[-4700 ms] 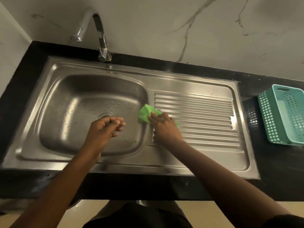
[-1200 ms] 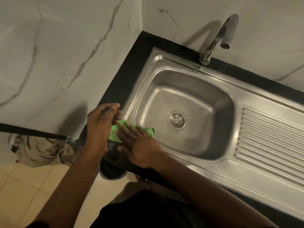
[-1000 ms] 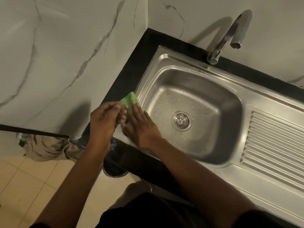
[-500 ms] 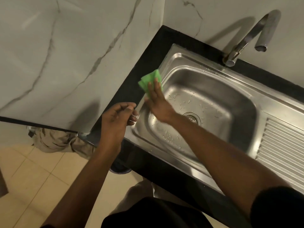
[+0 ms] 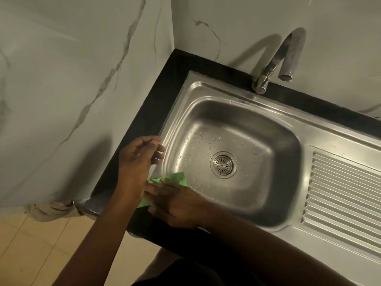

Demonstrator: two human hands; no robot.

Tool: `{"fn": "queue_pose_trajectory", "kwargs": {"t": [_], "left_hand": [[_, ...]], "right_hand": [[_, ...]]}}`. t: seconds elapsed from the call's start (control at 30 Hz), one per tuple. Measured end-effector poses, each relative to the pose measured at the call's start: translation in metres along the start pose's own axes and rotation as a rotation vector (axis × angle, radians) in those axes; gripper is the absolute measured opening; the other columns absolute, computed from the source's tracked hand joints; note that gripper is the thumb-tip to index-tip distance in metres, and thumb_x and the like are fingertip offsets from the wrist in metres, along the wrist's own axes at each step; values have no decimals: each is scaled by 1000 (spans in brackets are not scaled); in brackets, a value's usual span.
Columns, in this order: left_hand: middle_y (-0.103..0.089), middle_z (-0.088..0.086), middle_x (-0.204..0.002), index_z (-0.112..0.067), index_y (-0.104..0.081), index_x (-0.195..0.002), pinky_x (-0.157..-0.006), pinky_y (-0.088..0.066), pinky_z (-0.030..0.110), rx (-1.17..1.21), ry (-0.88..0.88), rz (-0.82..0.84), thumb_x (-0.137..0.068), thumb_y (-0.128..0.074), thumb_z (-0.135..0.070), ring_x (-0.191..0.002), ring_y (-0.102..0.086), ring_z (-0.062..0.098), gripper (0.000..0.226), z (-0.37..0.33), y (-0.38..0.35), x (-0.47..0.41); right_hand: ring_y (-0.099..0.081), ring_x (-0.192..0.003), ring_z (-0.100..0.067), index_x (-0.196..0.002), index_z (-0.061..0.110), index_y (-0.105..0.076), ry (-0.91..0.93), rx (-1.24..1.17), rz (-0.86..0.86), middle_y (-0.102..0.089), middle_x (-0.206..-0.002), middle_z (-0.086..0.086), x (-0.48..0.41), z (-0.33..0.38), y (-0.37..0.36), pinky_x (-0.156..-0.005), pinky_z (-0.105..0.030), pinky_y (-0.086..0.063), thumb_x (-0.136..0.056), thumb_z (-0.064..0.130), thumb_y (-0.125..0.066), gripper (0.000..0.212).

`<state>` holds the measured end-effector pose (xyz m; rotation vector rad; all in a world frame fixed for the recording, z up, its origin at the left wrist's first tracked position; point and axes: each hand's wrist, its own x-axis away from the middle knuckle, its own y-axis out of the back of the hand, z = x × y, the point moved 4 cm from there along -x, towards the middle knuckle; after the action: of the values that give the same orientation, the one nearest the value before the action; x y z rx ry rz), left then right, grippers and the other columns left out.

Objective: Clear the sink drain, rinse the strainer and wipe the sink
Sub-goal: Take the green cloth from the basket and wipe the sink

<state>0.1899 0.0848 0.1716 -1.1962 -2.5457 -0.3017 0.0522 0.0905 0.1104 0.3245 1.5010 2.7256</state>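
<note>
A steel sink (image 5: pixel 206 93) fills the middle, with water drops in its basin. A round metal strainer (image 5: pixel 223 164) sits in the drain. My right hand (image 5: pixel 175 202) presses flat on a green cloth (image 5: pixel 175 179) at the sink's near left rim. The cloth shows only past my fingertips and beside my thumb. My left hand (image 5: pixel 138 156) hovers over the black counter edge just left of the sink, fingers loosely curled and apart, holding nothing. A curved chrome tap (image 5: pixel 276 62) stands at the back.
The ribbed draining board (image 5: pixel 342 195) lies to the right of the basin. A black countertop (image 5: pixel 165 96) frames the sink, with marble walls on the left and behind. A crumpled cloth (image 5: pixel 51 209) hangs below the counter's left corner above the tiled floor.
My right hand has slid the green cloth from the far left rim back toward me to the near left rim. The left hand has stayed beside the sink's left edge.
</note>
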Motion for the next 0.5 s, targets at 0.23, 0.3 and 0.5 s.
{"fn": "queue_pose_trajectory", "kwargs": {"t": [0.23, 0.3, 0.5], "left_hand": [[-80, 10, -99, -23, -81, -104, -84, -60, 37, 3, 46, -31, -100, -69, -19, -91, -75, 25, 13, 5, -3, -12], [-81, 9, -94, -22, -81, -101, -78, -60, 32, 11, 49, -38, -100, -69, -16, -85, -74, 21, 13, 5, -2, -15], [-80, 3, -85, -31, -82, -89, -75, -58, 31, 21, 37, -23, -97, -71, -22, -77, -74, 15, 16, 2, -9, -24]], "right_hand": [[-24, -159, -27, -159, 5, -37, -88, 27, -344, -31, -168, -17, -19, -49, 7, -128, -47, -21, -113, 35, -41, 56], [-19, -161, -28, -160, 2, -36, -103, 56, -410, -26, -170, -19, -23, -68, 15, -128, -49, -23, -113, 33, -42, 56], [-6, -163, -24, -167, 9, -13, -249, 73, -426, -3, -175, -12, -43, -119, 43, -131, -47, -16, -113, 41, -33, 66]]}}
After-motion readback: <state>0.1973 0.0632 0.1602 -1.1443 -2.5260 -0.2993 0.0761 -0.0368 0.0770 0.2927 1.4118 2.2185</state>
